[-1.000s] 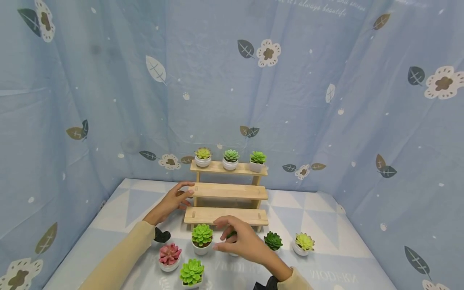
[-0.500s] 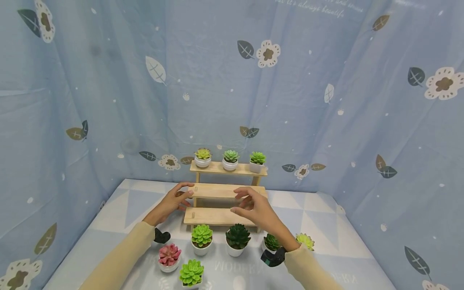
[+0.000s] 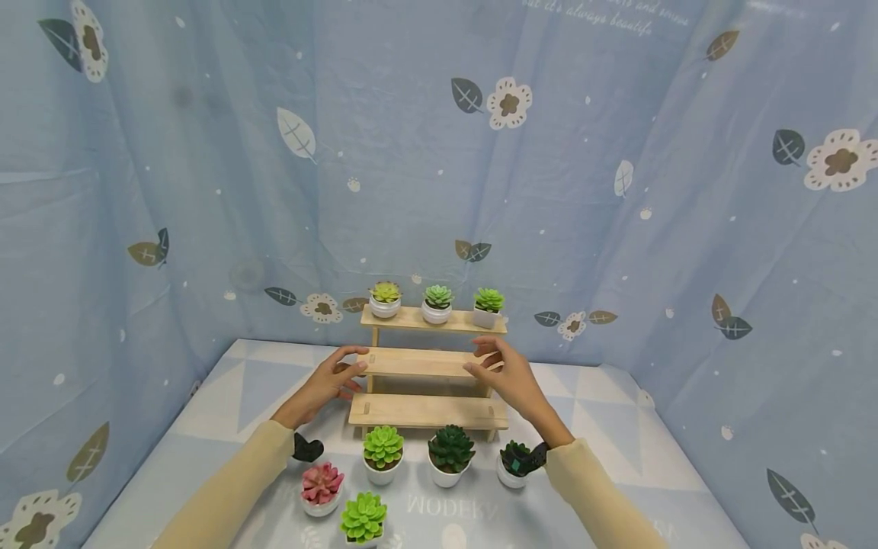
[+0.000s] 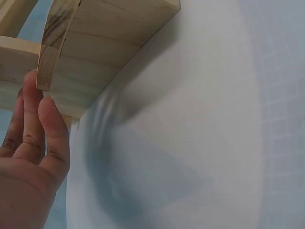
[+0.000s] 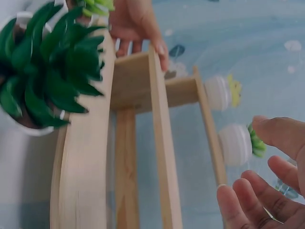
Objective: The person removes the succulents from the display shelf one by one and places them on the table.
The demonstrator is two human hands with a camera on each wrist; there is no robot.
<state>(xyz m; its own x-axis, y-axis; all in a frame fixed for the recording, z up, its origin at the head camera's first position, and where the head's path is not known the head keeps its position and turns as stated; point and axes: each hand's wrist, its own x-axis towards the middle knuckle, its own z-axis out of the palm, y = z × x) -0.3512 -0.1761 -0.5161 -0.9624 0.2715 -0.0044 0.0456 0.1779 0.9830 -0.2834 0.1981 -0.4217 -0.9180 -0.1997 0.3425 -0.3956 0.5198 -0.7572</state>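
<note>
A three-tier wooden plant stand point(image 3: 428, 412) is at the back of the table. My left hand point(image 3: 318, 389) grips the left end of its middle shelf point(image 3: 418, 362); in the left wrist view the fingertips point(image 4: 51, 112) are right at the board's end point(image 4: 50, 62). My right hand point(image 3: 511, 381) is held over the right end of that shelf with fingers spread and nothing in them. Up on the top shelf stand three small potted succulents: a yellowish one point(image 3: 386, 300), a blue-green one point(image 3: 437, 304) and a bright green one point(image 3: 488, 307).
In front of the stand are a lime succulent point(image 3: 382, 454), a dark green succulent point(image 3: 450, 455) and another green one point(image 3: 511, 467), partly covered by the right wrist's black strap point(image 3: 531, 460). A pink succulent point(image 3: 321, 488) and a second lime one point(image 3: 363, 520) sit nearer.
My right hand has moved from above the dark green succulent up and rightward to the middle shelf's right end. Its sleeve now hides the yellow-green succulent. My left hand has stayed put.
</note>
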